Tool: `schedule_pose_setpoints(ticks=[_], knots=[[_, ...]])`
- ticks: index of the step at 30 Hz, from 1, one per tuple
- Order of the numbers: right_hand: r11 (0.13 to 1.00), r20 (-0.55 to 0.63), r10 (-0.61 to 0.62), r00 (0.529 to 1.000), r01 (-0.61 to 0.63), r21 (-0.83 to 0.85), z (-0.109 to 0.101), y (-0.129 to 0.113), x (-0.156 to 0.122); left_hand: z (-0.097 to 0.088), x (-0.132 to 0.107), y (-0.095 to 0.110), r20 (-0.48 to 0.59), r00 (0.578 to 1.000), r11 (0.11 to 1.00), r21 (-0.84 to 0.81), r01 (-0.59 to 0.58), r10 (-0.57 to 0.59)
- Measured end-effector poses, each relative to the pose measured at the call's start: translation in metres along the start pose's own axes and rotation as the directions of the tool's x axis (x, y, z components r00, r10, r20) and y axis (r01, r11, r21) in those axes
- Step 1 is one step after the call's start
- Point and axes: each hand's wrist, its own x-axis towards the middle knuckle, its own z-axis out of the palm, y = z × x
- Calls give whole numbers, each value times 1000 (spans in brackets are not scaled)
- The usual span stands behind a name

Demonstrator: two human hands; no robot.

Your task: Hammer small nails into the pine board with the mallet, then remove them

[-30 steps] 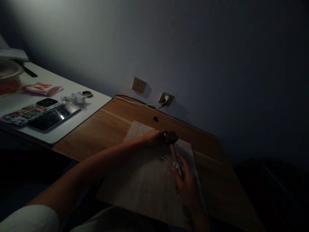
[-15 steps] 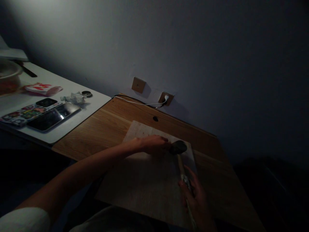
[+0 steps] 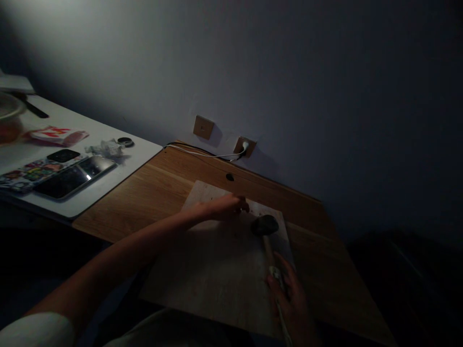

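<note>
My right hand (image 3: 291,299) is wrapped round the pale handle of a hammer (image 3: 265,225). The hammer's thick dark head is over the far right part of a pale wooden board (image 3: 220,279). Left of the head, my left hand (image 3: 226,207) is over the far edge of the board, its fingers curled together in a pinch. Whatever those fingers hold, if anything, is too small and dark to make out. A small gap separates the left fingertips from the hammer head. Small dark spots mark the board near its far edge.
The board lies on a brown wooden desk (image 3: 144,188) against the wall. On a white table (image 3: 104,190) to the left are a phone (image 3: 75,178), crumpled plastic (image 3: 106,148), a red-and-white packet (image 3: 58,135) and a bowl (image 3: 9,108). Cables (image 3: 202,152) run to a wall socket (image 3: 245,146).
My left hand has moved left, away from the hammer head, opening a gap between them. The hammer head has shifted slightly nearer to me. The whole view has shifted a little.
</note>
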Motion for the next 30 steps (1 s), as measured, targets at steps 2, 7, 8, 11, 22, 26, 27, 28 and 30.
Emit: schedule_pose_setpoints(ticks=[2,7,8,11,22,26,27,28,30], knots=[[1000,2,-14,1000,14,-9,-1,-1,1,-1,-3,-17,-75,992,994,-36,102,-104],[1000,22,14,1000,-13,-11,-1,1,1,6,-6,-41,-154,967,979,-72,193,-202],[999,25,34,999,-34,-4,-1,3,0,7,-6,-42,-156,965,977,-80,198,-209],[998,30,68,997,-68,13,0,7,-1,7,-7,-40,-155,953,963,-116,245,-261],[994,45,105,993,-106,28,4,-3,-3,8,-12,-37,-122,939,944,-126,306,-321],[990,88,130,988,-134,42,8,-15,-4,8,-11,-37,-114,940,946,-92,312,-321],[991,102,127,987,-132,40,9,-17,-3,8,-11,-36,-108,940,945,-88,314,-323],[991,115,123,986,-128,39,9,-20,-2,8,-11,-36,-106,940,944,-84,318,-326],[992,127,113,985,-118,38,9,-23,2,8,-11,-35,-108,938,944,-72,323,-329]])
